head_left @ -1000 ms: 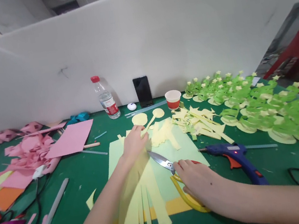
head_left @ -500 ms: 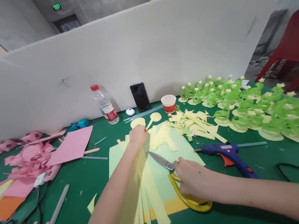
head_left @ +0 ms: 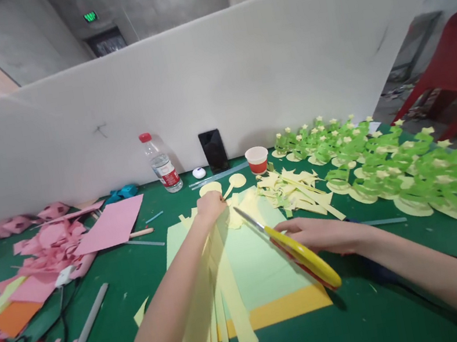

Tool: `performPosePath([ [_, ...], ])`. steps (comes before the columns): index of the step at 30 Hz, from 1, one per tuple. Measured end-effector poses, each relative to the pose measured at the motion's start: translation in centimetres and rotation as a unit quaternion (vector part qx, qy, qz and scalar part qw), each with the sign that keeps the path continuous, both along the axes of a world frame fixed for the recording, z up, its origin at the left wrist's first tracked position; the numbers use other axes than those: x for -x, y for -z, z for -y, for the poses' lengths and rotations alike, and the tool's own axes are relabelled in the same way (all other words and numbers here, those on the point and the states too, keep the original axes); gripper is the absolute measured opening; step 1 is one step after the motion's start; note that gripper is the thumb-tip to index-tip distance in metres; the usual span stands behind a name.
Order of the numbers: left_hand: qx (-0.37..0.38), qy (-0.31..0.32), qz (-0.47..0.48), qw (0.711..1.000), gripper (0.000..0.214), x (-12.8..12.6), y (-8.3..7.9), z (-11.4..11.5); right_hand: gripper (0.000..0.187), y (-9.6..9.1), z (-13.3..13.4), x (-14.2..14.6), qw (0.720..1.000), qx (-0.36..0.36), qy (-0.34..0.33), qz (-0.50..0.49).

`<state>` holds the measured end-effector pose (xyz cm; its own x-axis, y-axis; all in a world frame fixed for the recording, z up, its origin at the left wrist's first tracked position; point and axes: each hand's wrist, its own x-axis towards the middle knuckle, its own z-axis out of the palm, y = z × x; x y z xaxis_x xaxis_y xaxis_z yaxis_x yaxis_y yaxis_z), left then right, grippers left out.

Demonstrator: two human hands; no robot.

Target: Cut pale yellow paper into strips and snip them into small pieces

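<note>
My left hand (head_left: 210,205) reaches forward over the light green sheet (head_left: 253,261), its fingers closed on pale yellow paper pieces (head_left: 241,207) near the sheet's far edge. My right hand (head_left: 322,235) grips the yellow-handled scissors (head_left: 295,250), lifted off the table with the blades pointing up and left toward my left hand. Long yellow paper strips (head_left: 230,306) lie under my left forearm. An orange sheet (head_left: 288,306) shows below the green one.
A heap of yellow scraps (head_left: 296,188) and rows of green paper trees (head_left: 409,171) fill the right. A water bottle (head_left: 160,162), phone (head_left: 213,150) and red cup (head_left: 257,160) stand by the white partition. Pink paper (head_left: 109,224) and cables lie left.
My right hand has picked the scissors up from the table and raised them, now covering the blue glue gun. My left hand has stayed at the yellow pieces.
</note>
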<state>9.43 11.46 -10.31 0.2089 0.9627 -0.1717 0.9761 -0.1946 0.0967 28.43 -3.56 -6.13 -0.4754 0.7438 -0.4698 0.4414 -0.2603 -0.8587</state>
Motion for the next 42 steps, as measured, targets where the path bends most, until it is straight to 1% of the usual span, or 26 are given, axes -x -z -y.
performPosePath([
  [2,-0.003,-0.004,0.006,1.0,0.029,-0.1,0.1,-0.1,0.013,-0.3,0.4,-0.6,0.997,-0.016,0.039,-0.065],
  [4,-0.011,-0.011,0.02,1.0,0.03,-0.3,0.3,-0.1,0.022,-0.2,0.7,-1.0,0.99,-0.025,0.07,-0.117],
  [7,-0.028,-0.024,0.059,0.998,0.031,-0.4,0.2,0.0,0.032,0.1,0.9,-1.2,0.979,-0.015,0.102,-0.175],
  [8,-0.035,-0.029,0.077,0.996,0.031,-0.4,0.0,0.1,0.031,0.2,0.8,-1.3,0.975,-0.011,0.113,-0.192],
  [10,-0.051,-0.041,0.123,0.99,0.03,-0.1,-0.5,0.5,0.023,0.2,0.8,-1.4,0.965,-0.012,0.133,-0.226],
  [12,-0.064,-0.053,0.182,0.98,0.029,0.4,-1.2,1.3,0.012,0.2,0.7,-1.6,0.954,-0.022,0.144,-0.261],
  [13,-0.068,-0.058,0.216,0.972,0.028,0.7,-1.5,1.9,0.01,0.1,0.6,-1.6,0.949,-0.028,0.147,-0.276],
  [15,-0.07,-0.061,0.293,0.952,0.029,1.2,-1.9,3.6,0.011,0.1,0.4,-1.7,0.941,-0.039,0.152,-0.301],
  [19,-0.071,-0.054,0.445,0.891,0.027,1.7,-2.6,8.0,0.01,0.3,0.0,-1.4,0.933,-0.037,0.18,-0.31],
  [22,-0.064,-0.056,0.518,0.851,0.029,1.6,-2.9,10.7,0.02,0.7,0.2,-0.5,0.932,-0.019,0.206,-0.298],
  [24,-0.046,-0.063,0.554,0.829,0.027,1.2,-3.0,11.7,0.025,0.9,0.5,0.4,0.934,-0.009,0.214,-0.285],
  [27,-0.009,-0.073,0.597,0.799,0.028,0.5,-2.9,12.6,0.032,1.1,0.9,1.8,0.94,0.003,0.213,-0.265],
  [30,0.023,-0.079,0.626,0.775,0.028,0.0,-2.8,13.1,0.041,1.4,1.0,2.9,0.941,0.005,0.218,-0.257],
  [33,0.048,-0.089,0.646,0.757,0.032,-0.2,-2.9,13.7,0.041,1.6,0.8,3.3,0.94,0.006,0.234,-0.249],
  [35,0.062,-0.099,0.658,0.744,0.039,-0.3,-2.8,14.0,0.04,1.7,0.7,3.3,0.939,0.006,0.243,-0.244],
  [37,0.073,-0.11,0.669,0.732,0.055,-0.4,-2.8,14.1,0.04,1.9,0.8,3.2,0.938,0.004,0.246,-0.244],
  [38,0.082,-0.12,0.679,0.719,0.065,-0.4,-2.7,14.2,0.04,2.0,0.8,3.1,0.938,0.002,0.247,-0.245],
  [40,0.115,-0.148,0.713,0.676,0.078,-0.6,-2.6,14.2,0.039,2.2,0.9,3.0,0.937,-0.005,0.247,-0.247],
  [41,0.136,-0.16,0.729,0.652,0.076,-0.6,-2.6,14.3,0.037,2.3,0.9,3.0,0.937,-0.009,0.247,-0.248],
  [42,0.159,-0.168,0.741,0.63,0.069,-0.7,-2.6,14.4,0.036,2.4,0.9,3.0,0.936,-0.013,0.246,-0.25],
])
